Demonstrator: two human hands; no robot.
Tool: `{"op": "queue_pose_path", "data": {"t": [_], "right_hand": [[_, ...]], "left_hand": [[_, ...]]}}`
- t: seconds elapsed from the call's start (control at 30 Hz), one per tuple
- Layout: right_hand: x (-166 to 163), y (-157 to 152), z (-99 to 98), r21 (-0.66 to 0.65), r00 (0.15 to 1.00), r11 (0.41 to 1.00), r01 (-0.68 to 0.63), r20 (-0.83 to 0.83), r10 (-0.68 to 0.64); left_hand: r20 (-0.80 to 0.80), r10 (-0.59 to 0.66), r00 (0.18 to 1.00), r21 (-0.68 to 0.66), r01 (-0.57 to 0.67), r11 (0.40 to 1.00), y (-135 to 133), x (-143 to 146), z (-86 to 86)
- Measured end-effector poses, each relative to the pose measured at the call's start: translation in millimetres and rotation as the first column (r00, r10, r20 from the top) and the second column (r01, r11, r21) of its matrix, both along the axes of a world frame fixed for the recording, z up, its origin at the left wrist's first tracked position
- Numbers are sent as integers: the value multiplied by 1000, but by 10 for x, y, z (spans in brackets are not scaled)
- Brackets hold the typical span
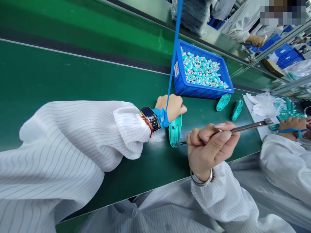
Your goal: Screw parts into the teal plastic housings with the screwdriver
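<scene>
My left hand (171,106) is closed over a teal plastic housing (175,130) that lies on the green conveyor belt (73,77). A smartwatch and a blue wrist strap with a cord sit on that wrist. My right hand (210,147) pinches metal tweezers (247,126), fingers curled round them. The tweezers' dark tip touches the near end of the teal housing. Both arms wear white striped sleeves.
A blue bin (194,87) of small teal and white parts stands just beyond my left hand. Two more teal housings (229,105) lie to its right. A co-worker's hand (291,124) and white sleeve are at the right, beside a plastic bag (266,103).
</scene>
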State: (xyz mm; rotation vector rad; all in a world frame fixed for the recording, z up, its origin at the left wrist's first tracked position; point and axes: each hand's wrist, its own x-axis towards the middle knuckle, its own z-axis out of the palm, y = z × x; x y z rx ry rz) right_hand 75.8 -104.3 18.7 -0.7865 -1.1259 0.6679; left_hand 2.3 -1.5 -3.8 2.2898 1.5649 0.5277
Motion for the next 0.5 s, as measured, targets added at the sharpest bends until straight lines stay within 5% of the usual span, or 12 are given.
{"op": "queue_pose_path", "data": {"t": [0.3,0.5], "right_hand": [[-57,12,-86,63,998,997,-38,54,34],[-39,221,-100,-255,991,959,-123,-77,107]], "left_hand": [[-1,-13,1000,-21,13,1000,41,2,-34],[-60,-10,998,-70,6,998,36,-74,26]]}}
